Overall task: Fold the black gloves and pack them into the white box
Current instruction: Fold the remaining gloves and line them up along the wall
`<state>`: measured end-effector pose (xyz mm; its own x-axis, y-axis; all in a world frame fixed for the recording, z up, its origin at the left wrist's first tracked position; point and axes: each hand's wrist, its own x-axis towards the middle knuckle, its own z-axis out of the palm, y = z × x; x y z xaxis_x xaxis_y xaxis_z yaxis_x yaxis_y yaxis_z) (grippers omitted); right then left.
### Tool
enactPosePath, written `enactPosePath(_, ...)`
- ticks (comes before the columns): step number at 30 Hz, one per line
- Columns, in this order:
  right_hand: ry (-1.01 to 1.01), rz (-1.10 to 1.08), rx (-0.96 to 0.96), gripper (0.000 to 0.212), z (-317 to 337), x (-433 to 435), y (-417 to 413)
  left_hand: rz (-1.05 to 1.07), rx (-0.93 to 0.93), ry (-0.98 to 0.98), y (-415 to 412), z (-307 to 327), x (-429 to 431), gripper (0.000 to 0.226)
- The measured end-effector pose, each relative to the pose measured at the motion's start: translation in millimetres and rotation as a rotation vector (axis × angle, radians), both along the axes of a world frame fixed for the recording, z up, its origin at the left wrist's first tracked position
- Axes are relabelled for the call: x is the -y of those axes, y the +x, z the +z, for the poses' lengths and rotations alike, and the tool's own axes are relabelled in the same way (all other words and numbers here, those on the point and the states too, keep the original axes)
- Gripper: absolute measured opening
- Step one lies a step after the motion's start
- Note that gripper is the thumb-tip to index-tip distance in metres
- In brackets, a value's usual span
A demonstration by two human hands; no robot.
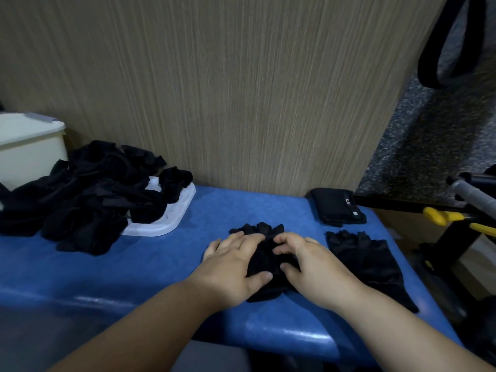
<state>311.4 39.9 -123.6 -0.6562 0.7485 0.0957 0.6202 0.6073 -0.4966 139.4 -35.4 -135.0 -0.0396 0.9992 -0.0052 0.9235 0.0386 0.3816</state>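
Note:
A black glove (264,260) lies bunched on the blue table (139,267), fingers pointing away from me. My left hand (236,267) rests on its left side with straight fingers and the thumb on the cloth. My right hand (308,264) covers its right side, fingers curled and pinching the fabric. A second black glove (373,261) lies flat just to the right. A folded black glove (338,206) sits at the back right. A pile of black gloves (86,191) lies at the left. The white box (29,146) stands at the far left.
A white lid (174,213) lies partly under the pile of gloves. A wood-grain panel (241,89) rises behind the table. Off the table's right edge stand black and yellow metal parts (456,218) and a speckled floor.

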Motion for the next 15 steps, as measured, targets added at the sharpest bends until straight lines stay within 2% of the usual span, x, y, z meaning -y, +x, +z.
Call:
enactPosePath(8,-0.078,0.008,-0.028,0.044,1.5,-0.9,3.8,-0.089,-0.083,-0.066,1.8,-0.6,0.4,0.056)
enactPosePath(15,0.042,-0.002,-0.055,0.033,2.8,-3.9,12.3,-0.114,-0.084,-0.047,3.3,-1.9,-2.2,0.055)
